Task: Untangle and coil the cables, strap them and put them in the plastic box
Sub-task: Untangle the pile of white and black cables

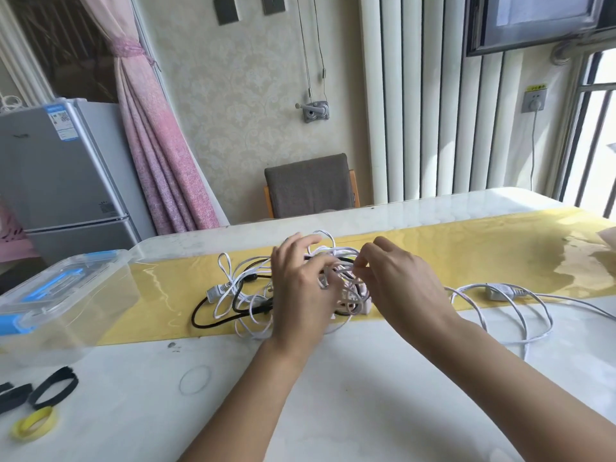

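My left hand (300, 288), fingers half curled, holds the tangled cables (240, 296) steady; my right hand (396, 281) pinches one white strand (346, 267); best eased out slowly, not yanked.

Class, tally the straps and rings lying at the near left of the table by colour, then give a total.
Black straps: 3, one cut off by the picture's edge
Yellow ring: 1
Total: 4
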The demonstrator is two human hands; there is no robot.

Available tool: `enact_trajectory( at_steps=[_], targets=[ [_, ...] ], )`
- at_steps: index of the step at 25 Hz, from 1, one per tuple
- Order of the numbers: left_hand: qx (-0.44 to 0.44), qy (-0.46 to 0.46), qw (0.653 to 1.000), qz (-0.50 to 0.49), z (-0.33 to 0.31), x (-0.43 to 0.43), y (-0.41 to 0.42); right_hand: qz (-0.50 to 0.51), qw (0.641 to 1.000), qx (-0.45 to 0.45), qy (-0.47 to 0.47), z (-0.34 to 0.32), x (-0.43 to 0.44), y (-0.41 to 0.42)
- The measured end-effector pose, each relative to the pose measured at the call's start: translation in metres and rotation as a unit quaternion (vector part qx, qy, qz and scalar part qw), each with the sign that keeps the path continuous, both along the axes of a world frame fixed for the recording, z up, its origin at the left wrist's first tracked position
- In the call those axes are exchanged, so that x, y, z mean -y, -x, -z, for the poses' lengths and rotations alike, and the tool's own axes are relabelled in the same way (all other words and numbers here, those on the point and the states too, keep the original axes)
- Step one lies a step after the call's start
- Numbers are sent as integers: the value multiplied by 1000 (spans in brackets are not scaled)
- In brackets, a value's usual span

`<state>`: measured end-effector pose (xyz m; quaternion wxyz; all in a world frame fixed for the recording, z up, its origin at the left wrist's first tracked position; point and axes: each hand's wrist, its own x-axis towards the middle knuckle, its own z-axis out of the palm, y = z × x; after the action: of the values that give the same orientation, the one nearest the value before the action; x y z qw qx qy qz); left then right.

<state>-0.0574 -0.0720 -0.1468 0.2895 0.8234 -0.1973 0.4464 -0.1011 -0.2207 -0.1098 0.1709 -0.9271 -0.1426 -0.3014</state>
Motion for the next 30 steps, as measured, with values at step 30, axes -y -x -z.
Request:
enact_trajectory(
  at_steps=[30],
  targets=[
    [-373, -50, 920, 110, 11, 23, 0, 84, 979, -126, 138, -10, 26, -9]
  ],
)
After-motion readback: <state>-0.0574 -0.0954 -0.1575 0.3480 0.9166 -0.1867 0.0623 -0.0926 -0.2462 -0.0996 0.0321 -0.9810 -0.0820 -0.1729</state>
